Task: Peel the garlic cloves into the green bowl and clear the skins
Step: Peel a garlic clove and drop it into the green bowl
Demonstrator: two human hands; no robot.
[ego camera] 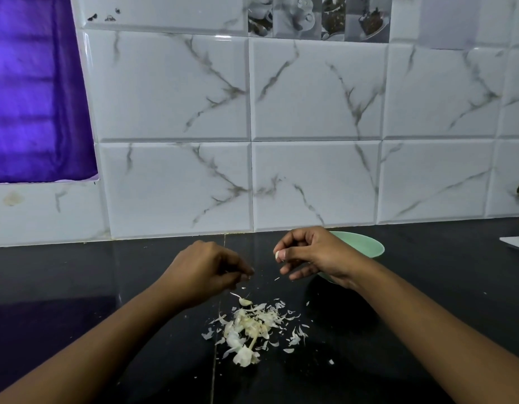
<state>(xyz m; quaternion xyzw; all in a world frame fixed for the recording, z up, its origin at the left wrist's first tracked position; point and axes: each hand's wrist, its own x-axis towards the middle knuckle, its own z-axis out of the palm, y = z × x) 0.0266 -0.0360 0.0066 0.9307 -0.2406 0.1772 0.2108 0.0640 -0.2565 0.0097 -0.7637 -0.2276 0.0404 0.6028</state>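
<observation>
Step in hand: peeling, mid-clove.

Right hand (313,255) pinches a garlic clove (277,255) between thumb and forefinger. It is held above the bench (427,287), just in front of the green bowl (369,246). The bowl sits behind that hand, near the tiled wall (310,176), and my hand hides most of it. I cannot see its contents.

Left hand (211,269) has its fingertips drawn together, pointing toward the right hand but apart from the clove. Whether it holds a scrap of skin I cannot tell.

The skins (252,325) lie in a loose heap on the bench, nearer to me than both hands, with stray flakes around it. One pale curved piece (245,301) at the far edge of the heap may be a clove not yet peeled, or only a thick husk.

Judgement: the clove in my right hand looks mostly bare. Next move: check it for clinging skin, then carry it back over the bowl rim and release it. After that, examine the curved piece. Clearing has not begun, and the skins are light, so they should be gathered gently.
</observation>
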